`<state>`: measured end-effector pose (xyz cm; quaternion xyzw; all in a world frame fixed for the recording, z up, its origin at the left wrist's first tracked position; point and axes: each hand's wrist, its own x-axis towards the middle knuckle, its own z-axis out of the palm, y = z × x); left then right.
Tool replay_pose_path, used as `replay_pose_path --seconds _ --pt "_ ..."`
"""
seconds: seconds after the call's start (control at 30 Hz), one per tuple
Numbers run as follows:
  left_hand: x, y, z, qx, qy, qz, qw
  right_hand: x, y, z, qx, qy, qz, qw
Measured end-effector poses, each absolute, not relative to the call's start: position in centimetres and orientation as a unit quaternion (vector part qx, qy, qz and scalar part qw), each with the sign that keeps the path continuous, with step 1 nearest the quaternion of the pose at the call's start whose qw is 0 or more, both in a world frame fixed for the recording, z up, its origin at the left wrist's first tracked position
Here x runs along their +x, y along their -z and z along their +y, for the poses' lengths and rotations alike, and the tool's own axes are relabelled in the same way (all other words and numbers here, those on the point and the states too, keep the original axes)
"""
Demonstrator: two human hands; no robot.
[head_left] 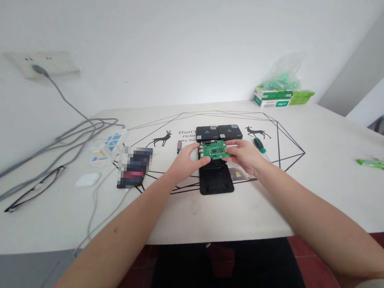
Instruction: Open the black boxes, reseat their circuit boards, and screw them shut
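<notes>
A small green circuit board [215,150] is held up between both hands over the white table [324,179]. My left hand [187,161] pinches its left edge and my right hand [245,156] grips its right edge. Just below the board lies an open black case shell [216,180], empty inside. Behind the board sit two closed black boxes [219,132] side by side. A green-handled screwdriver [260,145] lies right of my right hand.
A phone [135,168] lies left of the hands, with a white earbud case [88,179], black glasses [34,190] and a power strip [109,145] with grey cables further left. Green boxes and a bag [282,95] stand at the back. A green item [376,164] lies far right.
</notes>
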<state>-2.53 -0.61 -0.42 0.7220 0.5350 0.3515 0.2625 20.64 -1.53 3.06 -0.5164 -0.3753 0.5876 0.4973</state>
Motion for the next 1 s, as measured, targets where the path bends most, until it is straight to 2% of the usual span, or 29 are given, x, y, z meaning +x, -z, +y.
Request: replay_pose_path --seconds 0.23,0.47,0.63,1.0 --pt "-3.2 1.6 0.4 0.746 -0.330 0.534 0.222 20.7 -2.2 -0.9 -0.517 -0.590 -0.396 0.477" --pt "-3.3 2.4 0.9 0.772 -0.329 0.517 0.172 21.4 -1.8 -1.0 -0.535 -0.507 -0.516 0.437" --pt "-3.5 2.7 1.4 0.777 -0.337 0.509 0.156 21.9 -1.4 -0.9 -0.458 -0.565 -0.544 0.418" --pt "-3.0 1.8 0.8 0.783 -0.324 0.514 0.131 22.6 -0.4 -0.1 -0.456 -0.594 -0.530 0.398"
